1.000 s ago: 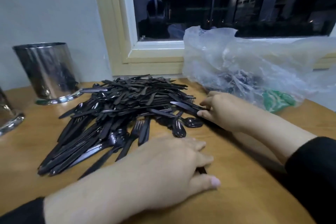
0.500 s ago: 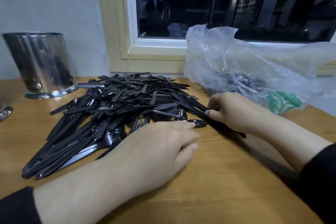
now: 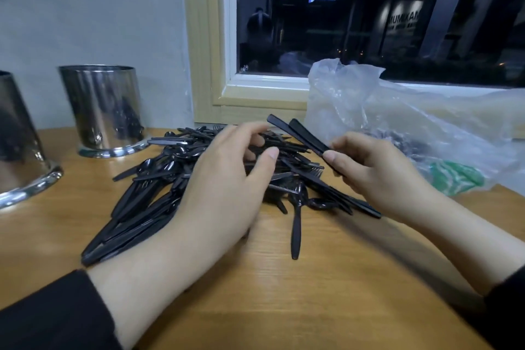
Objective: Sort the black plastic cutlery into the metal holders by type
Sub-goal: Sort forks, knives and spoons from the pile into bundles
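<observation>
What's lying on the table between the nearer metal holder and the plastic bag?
The pile of black cutlery, with the left hand over it, in the head view.

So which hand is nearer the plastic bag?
Right. The right hand, gripping black handles, is just in front of the bag; the left hand hovers over the cutlery pile, farther left.

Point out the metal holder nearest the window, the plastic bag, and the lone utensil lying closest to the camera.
metal holder (image 3: 103,106), head view, on its shiny side wall.
plastic bag (image 3: 366,102), head view, on the clear crumpled film.
lone utensil (image 3: 296,231), head view, on its straight handle.
</observation>
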`<state>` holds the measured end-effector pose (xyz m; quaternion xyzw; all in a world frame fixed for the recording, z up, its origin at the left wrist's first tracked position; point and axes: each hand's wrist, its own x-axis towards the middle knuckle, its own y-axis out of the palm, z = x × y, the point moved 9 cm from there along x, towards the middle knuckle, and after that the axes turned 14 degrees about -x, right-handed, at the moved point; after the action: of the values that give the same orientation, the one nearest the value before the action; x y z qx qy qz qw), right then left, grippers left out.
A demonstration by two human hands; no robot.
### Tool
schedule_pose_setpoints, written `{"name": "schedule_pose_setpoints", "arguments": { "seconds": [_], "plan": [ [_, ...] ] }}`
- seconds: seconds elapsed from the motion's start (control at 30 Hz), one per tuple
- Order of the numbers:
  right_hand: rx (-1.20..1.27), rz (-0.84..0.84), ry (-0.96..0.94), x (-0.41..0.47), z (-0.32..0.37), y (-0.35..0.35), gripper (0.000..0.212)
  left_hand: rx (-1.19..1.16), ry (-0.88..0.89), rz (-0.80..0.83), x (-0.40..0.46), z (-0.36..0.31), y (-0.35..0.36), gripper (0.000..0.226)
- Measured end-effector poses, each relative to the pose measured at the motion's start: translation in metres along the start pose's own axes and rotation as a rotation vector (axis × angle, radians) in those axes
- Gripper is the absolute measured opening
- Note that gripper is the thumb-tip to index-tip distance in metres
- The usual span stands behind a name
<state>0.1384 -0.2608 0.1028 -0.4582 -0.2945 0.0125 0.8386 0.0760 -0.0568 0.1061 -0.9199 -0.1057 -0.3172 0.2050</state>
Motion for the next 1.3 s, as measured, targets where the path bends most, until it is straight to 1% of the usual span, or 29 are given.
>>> {"name": "schedule_pose_setpoints", "arguments": {
  "seconds": [0.03,0.1,0.17,0.23,0.3,0.37,0.47,0.5,0.6,0.67,0.73,0.77,0.8,0.83,0.87,0.9,0.93,1.0,1.03,1.07,1.1,1.13,1.2,1.23,1.27,1.3],
  "plan": [
    [0.054,0.007,-0.011,-0.002,0.006,0.005,0.012,-0.114,-0.123,-0.018,0.000,0.012,0.000,0.027],
    [0.169,0.032,-0.018,-0.007,0.019,0.015,0.010,-0.375,-0.347,-0.002,-0.004,0.032,0.009,0.025],
    [0.279,0.093,-0.026,-0.012,0.031,0.029,0.010,-0.529,-0.441,0.038,-0.008,0.038,0.020,0.025],
    [0.331,0.138,-0.043,-0.016,0.042,0.041,0.010,-0.628,-0.458,0.026,-0.009,0.040,0.023,0.032],
    [0.392,0.154,-0.044,-0.018,0.047,0.046,0.011,-0.687,-0.456,-0.012,-0.007,0.043,0.019,0.036],
    [0.426,0.168,-0.034,-0.020,0.050,0.045,0.012,-0.711,-0.449,-0.022,-0.006,0.045,0.016,0.036],
    [0.408,0.200,-0.042,-0.021,0.055,0.042,0.015,-0.722,-0.466,0.002,-0.007,0.045,0.017,0.045],
    [0.416,0.201,-0.032,-0.021,0.055,0.041,0.016,-0.741,-0.476,-0.007,-0.008,0.046,0.018,0.044],
    [0.485,0.207,0.040,-0.022,0.049,0.041,0.022,-0.837,-0.491,-0.103,-0.005,0.048,0.010,0.026],
    [0.542,0.217,0.086,-0.022,0.044,0.041,0.020,-0.861,-0.499,-0.129,-0.003,0.048,0.005,0.024],
    [0.555,0.188,0.113,-0.020,0.038,0.037,0.014,-0.849,-0.502,-0.161,-0.001,0.051,0.000,0.018],
    [0.537,0.162,0.119,-0.019,0.035,0.034,0.012,-0.820,-0.490,-0.206,0.000,0.054,-0.006,0.014],
    [0.510,0.136,0.119,-0.017,0.032,0.030,0.010,-0.747,-0.451,-0.259,0.002,0.056,-0.016,0.016],
    [0.486,0.117,0.113,-0.016,0.031,0.027,0.009,-0.617,-0.377,-0.294,0.006,0.053,-0.029,0.019],
    [0.470,0.106,0.104,-0.015,0.029,0.025,0.008,-0.440,-0.267,-0.287,0.011,0.044,-0.040,0.020],
    [0.463,0.101,0.092,-0.015,0.029,0.024,0.008,-0.246,-0.136,-0.226,0.017,0.029,-0.045,0.018],
    [0.462,0.096,0.077,-0.014,0.030,0.022,0.007,-0.067,-0.034,-0.098,0.020,0.013,-0.040,0.018],
    [0.463,0.068,0.046,-0.015,0.033,0.017,0.007,0.212,0.045,0.211,0.017,0.001,-0.015,0.030],
    [0.460,0.045,0.036,-0.015,0.035,0.013,0.006,0.281,0.038,0.337,0.012,0.003,-0.003,0.036],
    [0.457,0.020,0.037,-0.014,0.035,0.010,0.007,0.297,0.018,0.422,0.008,0.006,0.007,0.038],
    [0.464,-0.005,0.048,-0.014,0.034,0.007,0.009,0.280,0.002,0.463,0.004,0.007,0.013,0.038],
    [0.488,-0.034,0.069,-0.012,0.030,0.004,0.012,0.253,-0.004,0.458,0.003,0.009,0.014,0.037],
    [0.509,-0.138,0.127,-0.008,0.015,-0.007,0.021,0.193,-0.030,0.371,0.007,0.010,0.008,0.035],
    [0.414,-0.197,0.146,-0.007,0.006,-0.015,0.025,0.154,-0.056,0.317,0.009,0.012,0.003,0.034],
    [0.227,-0.225,0.148,-0.004,-0.003,-0.022,0.029,0.106,-0.088,0.272,0.010,0.014,0.000,0.031],
    [0.002,-0.193,0.138,-0.001,-0.009,-0.025,0.031,0.051,-0.121,0.245,0.010,0.017,-0.002,0.028]
  ]
}}
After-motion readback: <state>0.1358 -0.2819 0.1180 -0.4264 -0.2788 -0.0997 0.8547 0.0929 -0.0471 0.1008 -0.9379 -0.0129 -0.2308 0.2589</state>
